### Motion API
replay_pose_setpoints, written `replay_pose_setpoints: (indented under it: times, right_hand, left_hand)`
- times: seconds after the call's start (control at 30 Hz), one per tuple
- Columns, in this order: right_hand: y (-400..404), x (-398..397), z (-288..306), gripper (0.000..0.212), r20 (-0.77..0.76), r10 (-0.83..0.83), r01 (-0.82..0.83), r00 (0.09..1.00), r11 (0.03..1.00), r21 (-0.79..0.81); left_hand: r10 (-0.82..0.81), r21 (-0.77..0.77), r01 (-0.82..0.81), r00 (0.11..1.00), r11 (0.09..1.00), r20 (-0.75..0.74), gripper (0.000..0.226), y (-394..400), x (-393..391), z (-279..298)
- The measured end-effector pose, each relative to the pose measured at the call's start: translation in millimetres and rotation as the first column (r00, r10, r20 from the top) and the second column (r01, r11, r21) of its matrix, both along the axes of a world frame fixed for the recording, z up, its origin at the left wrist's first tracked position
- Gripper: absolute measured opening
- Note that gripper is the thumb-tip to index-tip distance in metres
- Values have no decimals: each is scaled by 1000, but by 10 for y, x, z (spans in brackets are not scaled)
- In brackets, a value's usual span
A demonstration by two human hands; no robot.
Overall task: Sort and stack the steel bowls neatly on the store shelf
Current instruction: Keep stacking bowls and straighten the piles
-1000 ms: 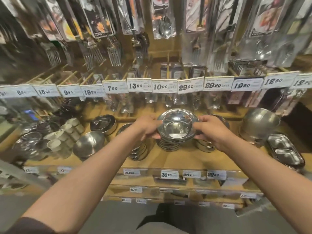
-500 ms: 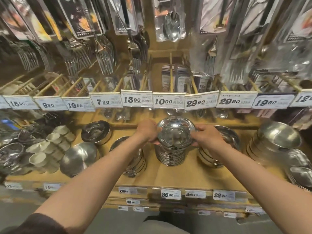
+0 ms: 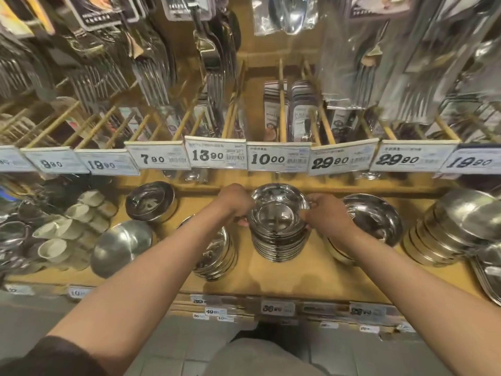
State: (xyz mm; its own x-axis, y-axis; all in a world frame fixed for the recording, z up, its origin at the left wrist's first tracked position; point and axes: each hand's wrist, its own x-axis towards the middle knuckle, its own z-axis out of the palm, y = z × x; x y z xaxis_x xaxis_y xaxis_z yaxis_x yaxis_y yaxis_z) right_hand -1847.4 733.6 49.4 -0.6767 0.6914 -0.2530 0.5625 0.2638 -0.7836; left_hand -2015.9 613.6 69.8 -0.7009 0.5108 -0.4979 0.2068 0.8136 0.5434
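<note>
Head view: the left hand [image 3: 235, 203] curls its fingers round the left rim of the top steel bowl [image 3: 279, 210], and the right hand [image 3: 324, 217] grips the opposite rim, thumb on the edge. That bowl sits on a tall stack of matching bowls [image 3: 279, 244] at the middle of the wooden shelf [image 3: 298, 275]. Just left of the stack, partly behind the left forearm, stands a second bowl stack [image 3: 217, 253]; to the right a wider bowl pile [image 3: 374, 221] lies behind the right wrist. Above the bowls runs a row of price tags, among them one reading 10.00 [image 3: 278, 159]. Packaged forks [image 3: 151, 74] hang overhead.
</note>
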Motion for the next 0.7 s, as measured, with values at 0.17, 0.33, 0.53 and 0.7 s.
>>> replay_pose_setpoints:
  times: [0.17,0.33,0.53,0.7]
  right_hand:
    - [-18,-18,25,11,71,49,-52,996,998,40]
    - [-23,-18,82,19,71,77,-82,995,994,69]
    - [-6,-9,94,24,81,84,-91,993,992,89]
    - [-2,25,87,22,120,100,-112,988,988,101]
  left_hand:
    - [-8,-70,7,1000,998,-11,9,9,38,-53]
    - [19,-56,-20,1000,998,-21,21,9,58,-59]
    - [-34,-60,31,998,998,-57,8,6,110,-48]
    - [-108,-81,97,984,992,-140,8,-32,150,-27]
